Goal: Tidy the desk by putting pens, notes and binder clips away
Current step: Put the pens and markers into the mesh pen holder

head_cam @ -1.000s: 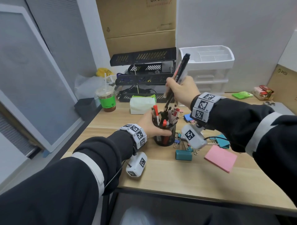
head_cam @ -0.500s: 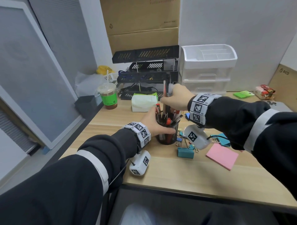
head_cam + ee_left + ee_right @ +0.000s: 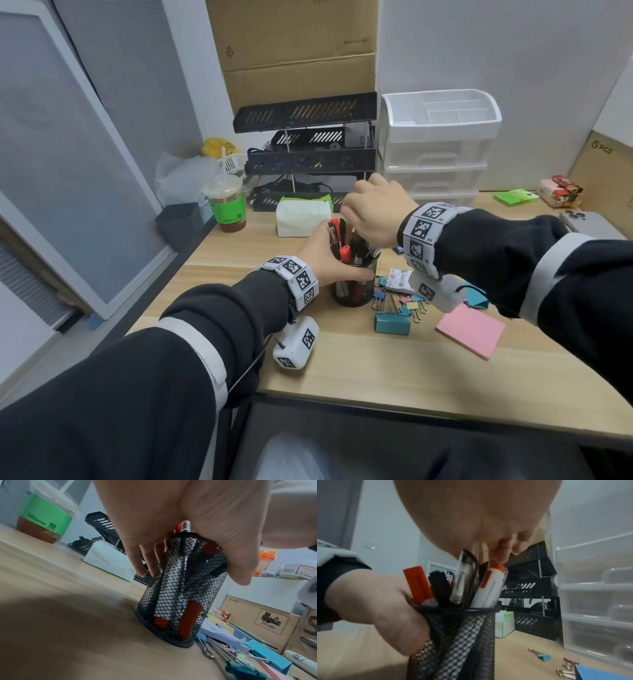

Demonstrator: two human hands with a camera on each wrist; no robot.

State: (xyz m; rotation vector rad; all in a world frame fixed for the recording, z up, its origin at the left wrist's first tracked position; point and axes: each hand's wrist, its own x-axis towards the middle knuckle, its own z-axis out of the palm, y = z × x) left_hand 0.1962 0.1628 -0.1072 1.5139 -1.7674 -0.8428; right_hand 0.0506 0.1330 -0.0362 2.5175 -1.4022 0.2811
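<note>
The left hand (image 3: 325,260) grips the mesh pen cup (image 3: 354,284) upright on the bench (image 3: 342,370); the right hand (image 3: 376,212) sits over the pens (image 3: 465,582), fingers (image 3: 503,547) curled on their tops, its exact grip unclear; the cup is crowded, so further downward force could jam a pen or tip the cup if the left hand slackens; binder clips (image 3: 392,322) and pink notes (image 3: 471,330) lie just beside the base, where a toppling cup would scatter them.

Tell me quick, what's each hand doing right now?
Left hand: grips the mesh pen cup.
Right hand: fingers curled over the pens; a grip cannot be told.
</note>
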